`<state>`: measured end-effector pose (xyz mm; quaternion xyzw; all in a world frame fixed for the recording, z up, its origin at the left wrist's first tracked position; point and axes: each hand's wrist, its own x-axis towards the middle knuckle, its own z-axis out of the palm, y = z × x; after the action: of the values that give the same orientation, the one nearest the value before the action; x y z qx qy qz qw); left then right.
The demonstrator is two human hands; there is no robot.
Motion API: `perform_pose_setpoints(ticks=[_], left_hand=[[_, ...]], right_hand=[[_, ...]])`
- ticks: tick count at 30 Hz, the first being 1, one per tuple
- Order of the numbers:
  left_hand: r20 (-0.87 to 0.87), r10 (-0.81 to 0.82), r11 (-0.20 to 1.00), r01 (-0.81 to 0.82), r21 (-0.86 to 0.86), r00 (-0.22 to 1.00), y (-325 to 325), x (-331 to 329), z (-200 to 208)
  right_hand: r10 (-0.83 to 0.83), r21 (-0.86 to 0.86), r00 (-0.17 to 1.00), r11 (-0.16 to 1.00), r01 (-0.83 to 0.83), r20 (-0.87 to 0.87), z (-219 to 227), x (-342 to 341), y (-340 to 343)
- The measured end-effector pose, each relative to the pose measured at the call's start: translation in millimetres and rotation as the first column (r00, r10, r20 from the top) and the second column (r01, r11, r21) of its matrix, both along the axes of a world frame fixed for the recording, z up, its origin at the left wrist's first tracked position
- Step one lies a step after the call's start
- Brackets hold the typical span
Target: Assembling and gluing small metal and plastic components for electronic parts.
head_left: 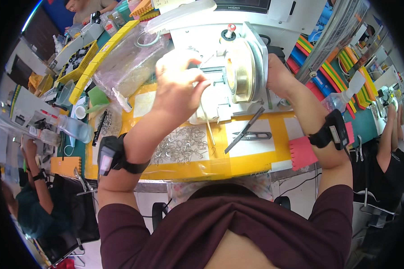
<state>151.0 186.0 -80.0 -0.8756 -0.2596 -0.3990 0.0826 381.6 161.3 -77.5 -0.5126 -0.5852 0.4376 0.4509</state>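
My left hand is at the front of a bench machine, thumb and fingers drawn together in a pinch under bright light. What they hold is washed out. A thin wooden stick slants down from beneath that hand; whether the hand grips it I cannot tell. Just to the right stands the machine's brass-coloured wheel, with a grey plate on its outer side. My right hand reaches behind that plate, its fingers hidden. Many small bent wire pieces lie on the table below my left hand.
Tweezers and a dark metal strip lie in front of the machine. At left are a small white bottle, a black pen and a green scoop. Pink foam sits by my right forearm. Other people work at both sides.
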Motion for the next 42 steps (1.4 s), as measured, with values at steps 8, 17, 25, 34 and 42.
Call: perform_pose_setpoints(ticks=[8,17,25,34,42], left_hand=[[0.274,0.247,0.695,0.027,-0.719,0.929,45,-43,-12],[0.308,0.235,0.275,0.241,-0.931,0.922,47,-82,-48],[0.502,0.345,0.087,0.506,-0.858,0.793,41,-77,-62],[0.512,0.31,0.121,0.5,-0.857,0.801,40,-70,-60],[0.511,0.321,0.136,0.495,-0.858,0.797,41,-70,-64]], right_hand=[[-0.359,0.21,0.922,0.922,0.326,0.145,-11,20,-2],[-0.441,0.225,0.891,0.884,0.411,0.106,-9,73,-47],[-0.638,0.358,0.764,0.694,0.624,-0.096,-20,112,-60],[-0.644,0.211,0.731,0.7,0.682,-0.224,-25,129,-60],[-0.567,0.102,0.75,0.77,0.629,-0.34,-29,130,-57]])
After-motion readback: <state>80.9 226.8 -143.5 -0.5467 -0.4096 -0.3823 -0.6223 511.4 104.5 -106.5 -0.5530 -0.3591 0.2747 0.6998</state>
